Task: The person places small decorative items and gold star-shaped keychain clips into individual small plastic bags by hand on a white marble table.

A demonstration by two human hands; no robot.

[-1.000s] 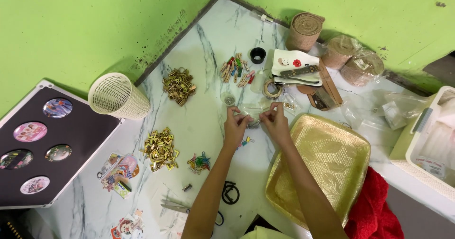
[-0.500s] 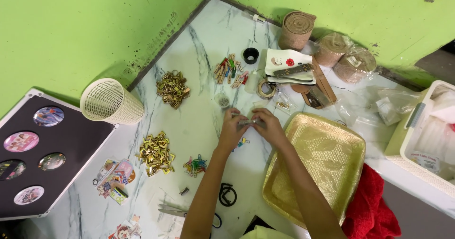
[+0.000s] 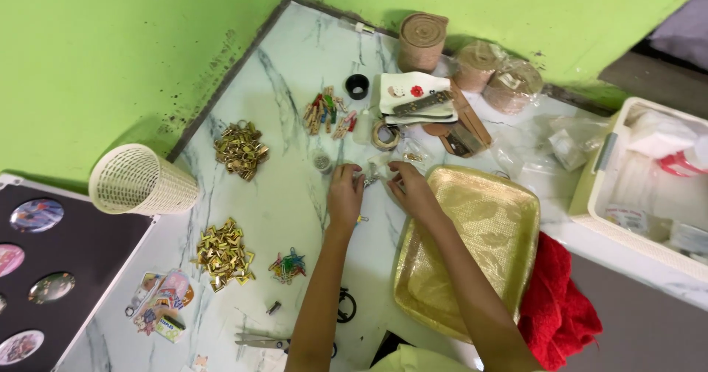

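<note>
Hands meet fingertip to fingertip on the desk (image 3: 295, 195), left hand (image 3: 345, 195) and right hand (image 3: 410, 189) both pinching a small pale item (image 3: 375, 171) between them.

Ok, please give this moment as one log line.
left hand: pinching small clear item | right hand: pinching same item | beside: gold tray | surface: marble table

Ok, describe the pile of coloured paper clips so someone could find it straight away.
Start at the marble table and find the person's left forearm. Just to its left lie the coloured paper clips, beside a heap of gold clips. It is the only small, multicoloured cluster there; its neighbour is larger and all gold.
</note>
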